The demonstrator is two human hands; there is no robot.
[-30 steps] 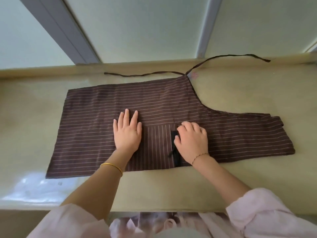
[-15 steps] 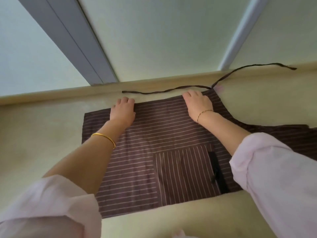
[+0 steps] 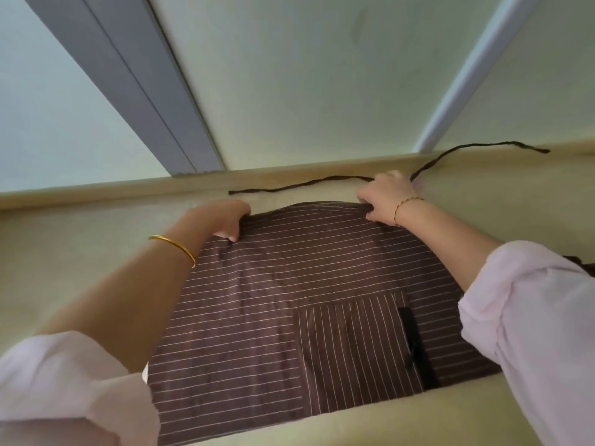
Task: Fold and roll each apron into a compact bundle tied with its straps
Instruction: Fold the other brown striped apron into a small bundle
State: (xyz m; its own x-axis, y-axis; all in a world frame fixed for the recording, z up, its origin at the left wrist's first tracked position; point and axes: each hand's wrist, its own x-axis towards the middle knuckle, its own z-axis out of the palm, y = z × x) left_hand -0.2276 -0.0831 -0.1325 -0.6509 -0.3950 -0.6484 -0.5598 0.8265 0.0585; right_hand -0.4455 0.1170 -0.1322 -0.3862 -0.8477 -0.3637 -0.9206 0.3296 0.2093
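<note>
A brown apron [image 3: 257, 300] with thin pale stripes lies on the yellow-green bench [image 3: 80, 252], its far edge raised off the surface in a soft arch. The only holder in sight is the patch pocket [image 3: 351, 346] sewn on the near part, a square whose stripes run across those of the cloth around it. A flat black strip [image 3: 418, 349] lies along its right edge; whether it goes inside the pocket cannot be told.

The left hand [image 3: 222, 220] has its grip clamped on the far edge of the apron, fingers curled over the hem and thumb on top. The right hand [image 3: 386, 197] has its grip clamped on the same edge further right.

The cloth looks thin and woven, lightly creased. One narrow dark strap [image 3: 306, 185] lies loose on the bench beyond the edge; a second strap [image 3: 483, 145] curves away to the right along the back ledge [image 3: 96, 194]. A smooth gold bangle [image 3: 174, 244] circles the left wrist and a fine chain [image 3: 405, 204] the right, with pale pink sleeves [image 3: 64, 381] pushed up.
</note>
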